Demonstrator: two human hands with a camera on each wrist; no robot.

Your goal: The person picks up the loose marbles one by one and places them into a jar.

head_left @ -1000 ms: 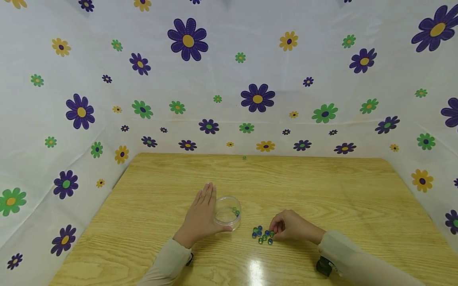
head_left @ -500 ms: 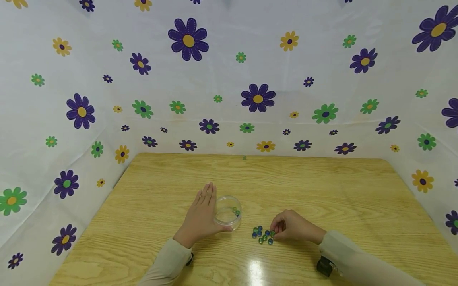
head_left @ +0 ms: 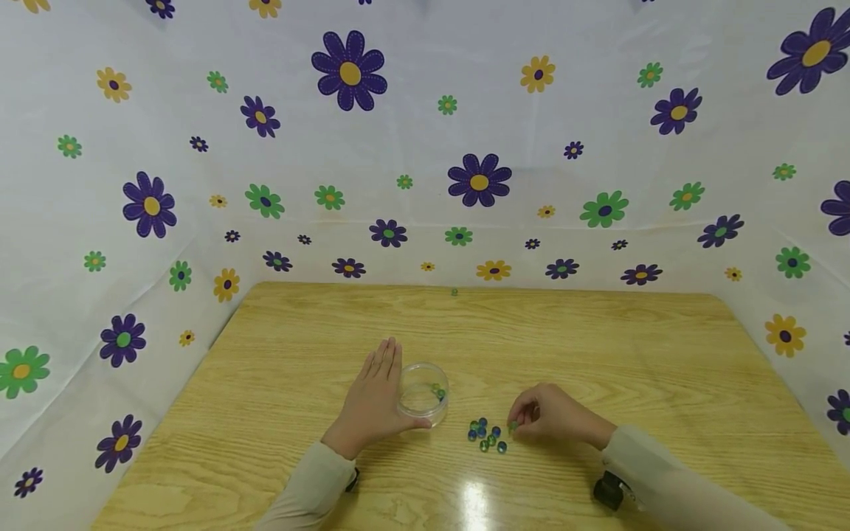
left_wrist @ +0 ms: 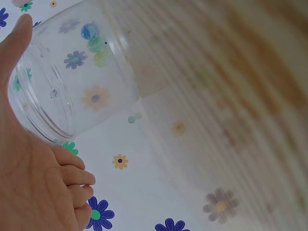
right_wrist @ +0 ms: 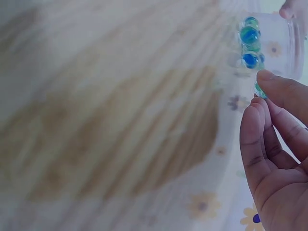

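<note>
A clear round plastic jar (head_left: pixel 412 419) stands upright on the wooden table, with a few blue and green marbles (left_wrist: pixel 95 43) inside. My left hand (head_left: pixel 372 405) lies against its left side, fingers straight and thumb stretched along the near side. Right of the jar sits a loose cluster of several blue and green glass marbles (head_left: pixel 482 433). Just beyond that cluster, my right hand (head_left: pixel 556 417) pinches one green marble (right_wrist: pixel 260 90) between thumb and fingertips. The marble shows partly in the right wrist view.
One small marble (head_left: pixel 454 292) lies alone at the table's far edge. White cloth (head_left: pixel 412 140) printed with flowers hangs behind the table (head_left: pixel 299 332) and along both sides. Each wrist carries a dark camera (head_left: pixel 608 490).
My right hand has drawn slightly right, away from the cluster, with a green marble pinched in its fingertips. The left hand and jar have stayed put.
</note>
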